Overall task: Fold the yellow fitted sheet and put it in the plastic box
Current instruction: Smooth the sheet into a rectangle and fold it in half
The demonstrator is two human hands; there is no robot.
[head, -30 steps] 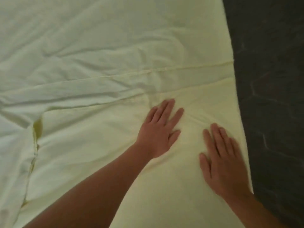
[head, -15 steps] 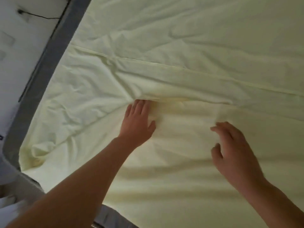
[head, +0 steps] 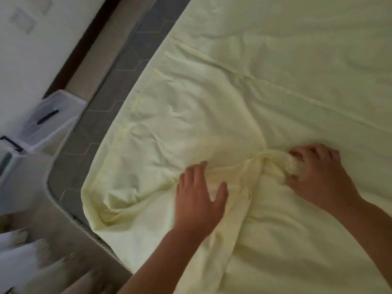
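Item 1: yellow fitted sheet (head: 275,71). Pale yellow woven cloth, matte and softly creased, spread flat across most of the mattress (head: 89,132). Its edge runs just inside the mattress's left border. A narrow stitched seam (head: 212,60) crosses the cloth on a slant. At the mattress's near left corner the sheet forms a loose, rounded pocket. Near the mattress's near edge the cloth is drawn into a twisted, rope-like ridge between the two hands.

Item 2: mattress. Grey quilted top with a stitched hexagon pattern, showing as a bare strip along its left side. Twisted pale cord piping (head: 70,219) follows its rounded near corner.

Item 3: left hand (head: 199,200). Palm down on the sheet, fingers spread and thumb out, pressing the cloth at the left end of the ridge.

Item 4: right hand (head: 320,177). Apart from the left hand, fingers curled tight around a bunched wad of the sheet at the ridge's right end.

Item 5: plastic box (head: 53,117). Translucent whitish, rectangular, with a dark slot handle. It stands off the mattress, just beside its left edge.
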